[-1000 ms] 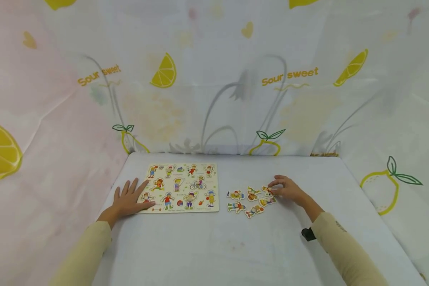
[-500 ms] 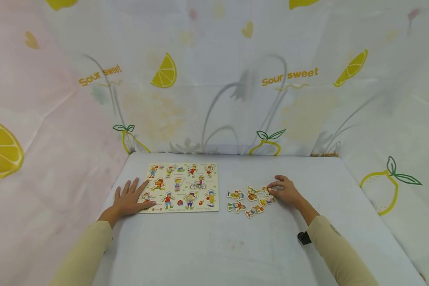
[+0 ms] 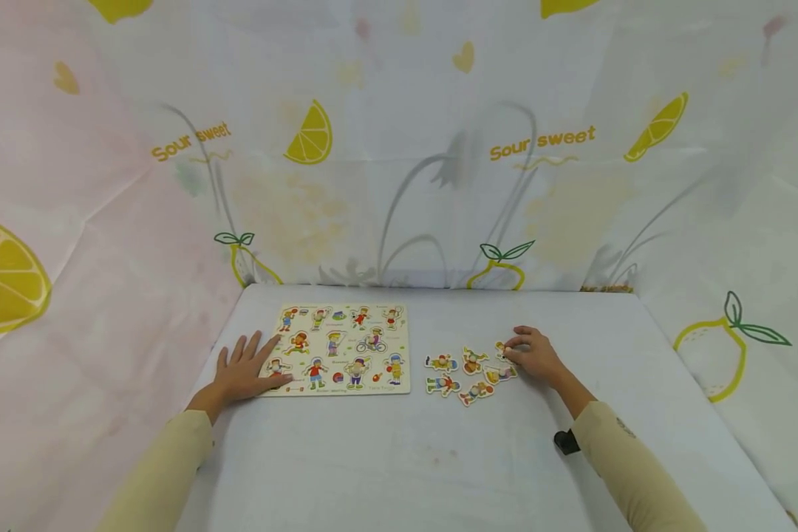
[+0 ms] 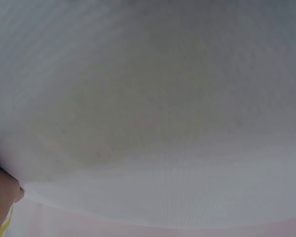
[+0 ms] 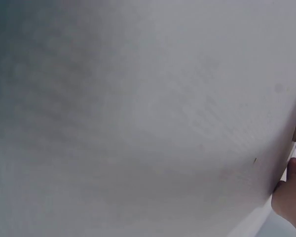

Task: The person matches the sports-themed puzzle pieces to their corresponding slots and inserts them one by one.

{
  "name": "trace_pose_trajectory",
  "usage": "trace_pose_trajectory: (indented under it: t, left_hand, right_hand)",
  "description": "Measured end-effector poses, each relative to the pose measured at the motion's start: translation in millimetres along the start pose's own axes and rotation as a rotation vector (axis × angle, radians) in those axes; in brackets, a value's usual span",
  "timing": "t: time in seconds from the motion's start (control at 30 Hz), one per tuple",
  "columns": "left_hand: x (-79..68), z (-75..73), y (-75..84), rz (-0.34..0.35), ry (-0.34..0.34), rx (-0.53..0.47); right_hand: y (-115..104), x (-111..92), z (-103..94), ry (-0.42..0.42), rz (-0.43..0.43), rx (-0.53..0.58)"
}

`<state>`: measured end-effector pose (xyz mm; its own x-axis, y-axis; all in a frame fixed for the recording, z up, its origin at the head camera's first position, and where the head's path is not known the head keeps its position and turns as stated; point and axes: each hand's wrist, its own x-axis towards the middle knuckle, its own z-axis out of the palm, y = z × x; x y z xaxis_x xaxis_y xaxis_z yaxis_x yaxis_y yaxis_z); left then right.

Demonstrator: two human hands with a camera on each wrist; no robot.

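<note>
A cream puzzle board (image 3: 319, 362) printed with children playing sports lies flat at the left of the table. My left hand (image 3: 242, 372) rests on its left edge with the fingers spread, covering part of the lower-left figure. To the right of the board lies a cluster of loose figure-shaped puzzle pieces (image 3: 442, 384). At the cluster's far right corner, the thumb and index finger of my right hand (image 3: 533, 355) pinch a puzzle piece (image 3: 500, 347), which the fingers partly hide. Close beneath it sits another puzzle piece (image 3: 500, 374).
A white cloth covers the table (image 3: 399, 458). A lemon-print curtain (image 3: 399, 148) rises behind and along both sides. A small black object (image 3: 566, 442) shows at the right sleeve. The left wrist view holds mostly blurred white cloth.
My right thumb and index finger have closed on the corner puzzle piece and shifted it slightly away from the piece below. My left hand stays on the board.
</note>
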<state>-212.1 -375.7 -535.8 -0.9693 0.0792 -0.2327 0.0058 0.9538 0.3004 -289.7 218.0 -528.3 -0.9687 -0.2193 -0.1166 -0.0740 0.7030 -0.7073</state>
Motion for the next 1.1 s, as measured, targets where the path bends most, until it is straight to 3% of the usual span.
trace_pose_trajectory:
  t: [0.43, 0.87, 1.0, 1.1]
  left_hand:
    - [0.9, 3.2, -1.0, -0.005, -0.001, -0.007]
    - [1.9, 0.1, -4.7, -0.001, 0.021, -0.001]
    - [2.8, 2.7, -6.4, 0.001, 0.022, -0.002]
    - [4.4, 3.3, -5.9, -0.003, 0.016, -0.002]
  right_hand:
    - [-1, -4, -3.9, 0.078, -0.014, -0.045]
    - [2, -1, -12.2, 0.044, -0.18, -0.094]
    - [4, -4, -11.5, 0.113, -0.238, -0.118]
    - [5, -5, -9.5, 0.191, -0.208, -0.143]
